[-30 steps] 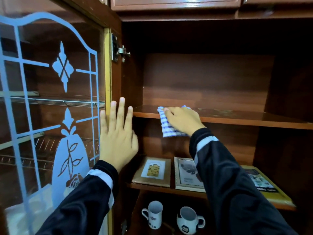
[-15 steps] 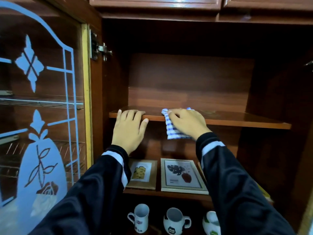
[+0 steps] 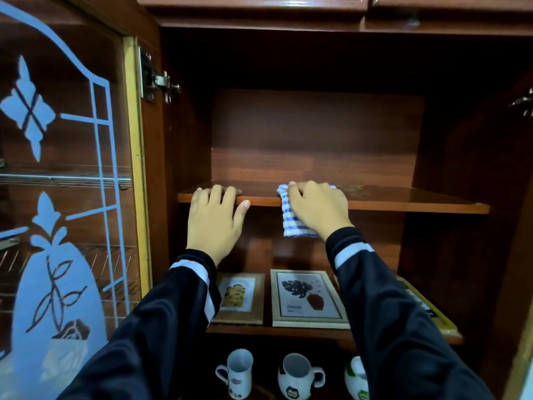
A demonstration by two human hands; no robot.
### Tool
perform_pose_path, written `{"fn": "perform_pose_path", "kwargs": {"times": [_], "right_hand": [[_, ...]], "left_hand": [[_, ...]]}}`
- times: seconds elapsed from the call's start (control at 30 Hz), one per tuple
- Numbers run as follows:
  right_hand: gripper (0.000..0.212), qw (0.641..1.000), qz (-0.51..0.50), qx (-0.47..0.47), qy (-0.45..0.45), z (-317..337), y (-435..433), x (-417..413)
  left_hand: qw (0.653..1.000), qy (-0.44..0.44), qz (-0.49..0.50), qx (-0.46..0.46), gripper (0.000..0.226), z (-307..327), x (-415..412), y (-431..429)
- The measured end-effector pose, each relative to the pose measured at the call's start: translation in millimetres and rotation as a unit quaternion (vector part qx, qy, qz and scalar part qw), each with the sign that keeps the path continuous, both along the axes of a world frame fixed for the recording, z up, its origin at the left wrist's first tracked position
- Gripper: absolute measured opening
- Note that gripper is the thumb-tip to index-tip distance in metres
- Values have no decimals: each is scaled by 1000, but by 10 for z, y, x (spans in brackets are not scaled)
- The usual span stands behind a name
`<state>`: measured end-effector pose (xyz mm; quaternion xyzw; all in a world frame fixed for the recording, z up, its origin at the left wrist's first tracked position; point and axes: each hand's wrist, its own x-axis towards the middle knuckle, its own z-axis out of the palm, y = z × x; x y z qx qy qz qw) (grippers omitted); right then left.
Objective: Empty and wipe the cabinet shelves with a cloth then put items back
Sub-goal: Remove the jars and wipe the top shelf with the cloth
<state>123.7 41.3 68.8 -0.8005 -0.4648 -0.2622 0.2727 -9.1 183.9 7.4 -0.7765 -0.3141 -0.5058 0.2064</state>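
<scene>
Wooden shelf [image 3: 403,202]: at its near edge the left hand [image 3: 215,217] hooks curled fingers over the lip. Further right, the right hand [image 3: 314,207] curls onto the blue-checked cloth [image 3: 291,223], draped over that edge. Soft, light and floppy, it probably handles best bunched under the palm.

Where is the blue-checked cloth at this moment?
In the head view, centre, the blue-checked cloth drapes over the front edge of the top shelf, held under the right hand, just right of the left hand.
</scene>
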Motion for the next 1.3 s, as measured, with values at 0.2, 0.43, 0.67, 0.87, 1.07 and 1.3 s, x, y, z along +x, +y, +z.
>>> {"fn": "perform_pose_path", "kwargs": {"times": [0.2,0.43,0.67,0.87,1.07,1.3], "right_hand": [[48,999,-31,-28,21,61,293,-161],[48,998,52,29,34,-12,141,6],[53,999,-15,-47,23,99,317,6],[55,998,39,11,55,40,18,247],[55,996,-81,-18,-17,11,123,231],[63,997,58,-6,53,108,-171,432]], "left_hand": [[1000,-7,10,23,44,-13,12,40],[999,-10,17,32,44,-28,22,59],[999,-15,11,27,43,-29,16,56],[999,-33,-10,16,42,-31,8,1],[999,-42,-17,-2,41,-23,29,-15],[999,-47,-16,-10,41,-16,27,-60]]}}
